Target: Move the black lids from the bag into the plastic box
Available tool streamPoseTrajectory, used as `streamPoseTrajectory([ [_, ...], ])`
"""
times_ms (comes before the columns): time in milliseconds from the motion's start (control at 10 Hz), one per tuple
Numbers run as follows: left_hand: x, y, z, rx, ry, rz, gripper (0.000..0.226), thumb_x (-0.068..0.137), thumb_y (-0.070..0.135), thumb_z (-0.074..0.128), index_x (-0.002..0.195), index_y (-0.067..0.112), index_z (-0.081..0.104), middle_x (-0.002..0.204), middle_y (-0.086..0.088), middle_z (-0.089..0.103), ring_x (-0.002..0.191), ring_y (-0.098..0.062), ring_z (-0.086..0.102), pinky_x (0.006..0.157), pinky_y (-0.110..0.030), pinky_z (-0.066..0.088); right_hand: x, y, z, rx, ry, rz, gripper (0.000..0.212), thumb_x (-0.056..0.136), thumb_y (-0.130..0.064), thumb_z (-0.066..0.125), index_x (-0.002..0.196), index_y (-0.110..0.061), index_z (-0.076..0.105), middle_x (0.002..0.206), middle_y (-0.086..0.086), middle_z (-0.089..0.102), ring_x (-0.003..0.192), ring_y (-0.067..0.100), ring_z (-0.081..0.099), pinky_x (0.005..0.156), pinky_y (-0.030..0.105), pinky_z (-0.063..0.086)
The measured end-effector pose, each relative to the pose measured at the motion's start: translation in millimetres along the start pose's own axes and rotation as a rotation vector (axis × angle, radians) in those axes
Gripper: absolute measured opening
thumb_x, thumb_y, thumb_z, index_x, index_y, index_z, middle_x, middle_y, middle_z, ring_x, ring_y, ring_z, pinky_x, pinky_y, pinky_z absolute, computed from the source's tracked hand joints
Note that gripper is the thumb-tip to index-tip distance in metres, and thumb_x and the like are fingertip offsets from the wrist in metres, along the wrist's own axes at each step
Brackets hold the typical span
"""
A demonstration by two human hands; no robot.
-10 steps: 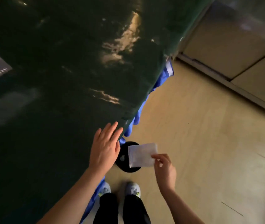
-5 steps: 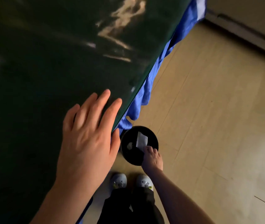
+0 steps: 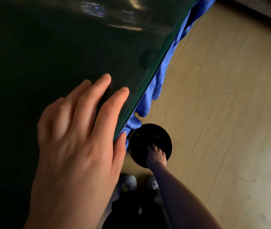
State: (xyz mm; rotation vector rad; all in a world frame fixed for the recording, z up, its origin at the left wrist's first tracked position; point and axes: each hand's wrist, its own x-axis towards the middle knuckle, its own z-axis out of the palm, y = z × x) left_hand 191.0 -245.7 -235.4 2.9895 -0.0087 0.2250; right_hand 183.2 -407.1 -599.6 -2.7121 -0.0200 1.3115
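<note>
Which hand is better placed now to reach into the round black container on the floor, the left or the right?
The right hand. It is already down at the round black container on the wooden floor, fingers over its opening. The left hand rests flat on the dark glass tabletop, far above.

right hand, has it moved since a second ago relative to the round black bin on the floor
Yes. The right hand has gone down from above the round black bin into its opening; the white paper it held no longer shows.
</note>
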Motion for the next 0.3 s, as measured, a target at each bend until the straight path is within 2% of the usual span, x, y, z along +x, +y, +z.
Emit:
streamPoseTrajectory([
  [100, 0, 1, -5, -0.026, -0.002, -0.023, 0.055, 0.083, 0.022, 0.058, 0.137, 0.016, 0.049, 0.148, -0.008, 0.042, 0.131, -0.033, 0.041, 0.102, -0.055, 0.034, -20, -7, -27, 0.217, 0.014, 0.018, 0.051, 0.088, -0.021, 0.051, 0.139, -0.020, 0.045, 0.147, 0.008, 0.041, 0.126, 0.031, 0.046, 0.101, 0.039, 0.040],
  [200, 2, 1, -9, -0.006, -0.026, -0.053, 0.054, 0.086, 0.022, 0.059, 0.138, 0.017, 0.047, 0.148, -0.007, 0.041, 0.133, -0.031, 0.039, 0.105, -0.051, 0.030, -85, -17, -119, 0.699, 0.429, -0.083, 0.027, 0.086, -0.015, 0.057, 0.110, -0.019, 0.067, 0.110, 0.008, 0.070, 0.101, 0.028, 0.065, 0.082, 0.033, 0.048],
  [300, 3, 4, -15, 0.024, -0.060, -0.068, 0.055, 0.087, 0.022, 0.060, 0.139, 0.018, 0.045, 0.149, -0.007, 0.040, 0.135, -0.030, 0.037, 0.107, -0.051, 0.029, -158, -23, -198, 1.023, 0.708, -0.292, 0.018, 0.086, -0.013, 0.058, 0.096, -0.024, 0.068, 0.091, 0.002, 0.071, 0.084, 0.021, 0.069, 0.075, 0.029, 0.051],
])
